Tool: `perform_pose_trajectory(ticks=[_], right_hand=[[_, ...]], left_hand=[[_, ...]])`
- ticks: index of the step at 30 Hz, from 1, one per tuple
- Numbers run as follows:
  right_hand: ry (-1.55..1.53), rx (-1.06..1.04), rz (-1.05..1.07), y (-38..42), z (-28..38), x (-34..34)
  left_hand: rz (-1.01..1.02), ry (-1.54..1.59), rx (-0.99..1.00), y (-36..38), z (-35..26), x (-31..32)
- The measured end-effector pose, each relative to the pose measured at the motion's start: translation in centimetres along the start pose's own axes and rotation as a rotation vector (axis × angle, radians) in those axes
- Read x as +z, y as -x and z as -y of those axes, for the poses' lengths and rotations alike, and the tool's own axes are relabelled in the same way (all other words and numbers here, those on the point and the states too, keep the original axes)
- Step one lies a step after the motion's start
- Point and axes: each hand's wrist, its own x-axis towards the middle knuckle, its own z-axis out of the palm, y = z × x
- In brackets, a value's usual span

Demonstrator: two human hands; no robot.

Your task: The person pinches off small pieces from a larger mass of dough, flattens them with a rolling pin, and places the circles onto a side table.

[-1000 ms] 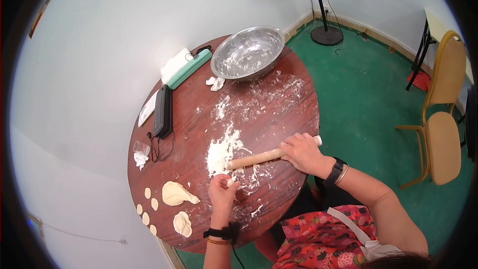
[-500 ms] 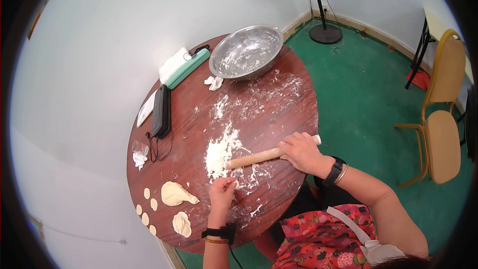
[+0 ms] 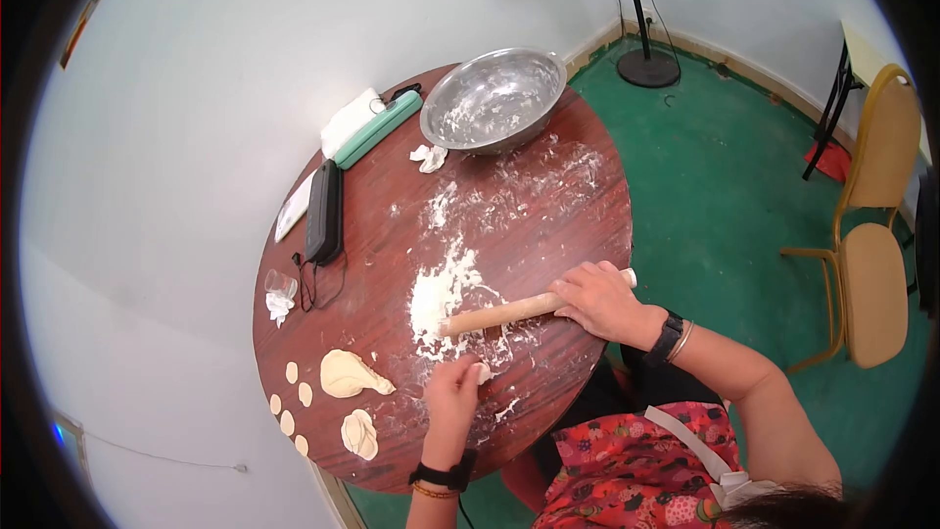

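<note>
A wooden rolling pin (image 3: pixel 504 314) lies slantwise on the table, its left end in a patch of white flour (image 3: pixel 438 299). My right hand (image 3: pixel 595 299) is closed over its right part. Just below the pin's left end, my left hand (image 3: pixel 455 390) pinches a small piece of dough (image 3: pixel 484 372) between thumb and fingers. To the left lie a big lump of dough (image 3: pixel 348 374) and a smaller folded lump (image 3: pixel 359 434). Several small flat dough rounds (image 3: pixel 305 394) rest near the table's left edge.
A large metal bowl (image 3: pixel 494 103) stands at the back of the round table (image 3: pixel 548 392). A black device (image 3: pixel 324 211) with a cable, a teal case (image 3: pixel 377 132), crumpled tissue (image 3: pixel 279 308) and a clear cup (image 3: pixel 281 284) line the left side. A chair (image 3: pixel 874 279) stands at the right.
My left hand has turned slightly and moved a little right, and the dough piece in it shows more. My right hand stays on the rolling pin. The view has shifted slightly.
</note>
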Motion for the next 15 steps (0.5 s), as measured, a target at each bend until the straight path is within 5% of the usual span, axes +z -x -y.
perform_pose_trajectory(ticks=[4, 8, 11, 15], right_hand=[[-0.035, -0.030, 0.066, 0.7, 1.3, -0.9], [-0.020, -0.126, 0.111, 1.3, 2.3, -0.4], [-0.014, -0.150, 0.154, 1.6, 2.6, 0.2], [-0.009, -0.155, 0.191, 1.6, 2.6, -0.3]], left_hand=[[-0.297, 0.056, -0.111, 0.4, -1.4, -2.4], [-0.170, -0.096, 0.152, -0.1, -0.2, -3.0], [0.138, -0.164, 0.140, 0.3, 2.1, -1.4], [0.238, -0.160, 0.048, 0.4, 2.4, -0.6]])
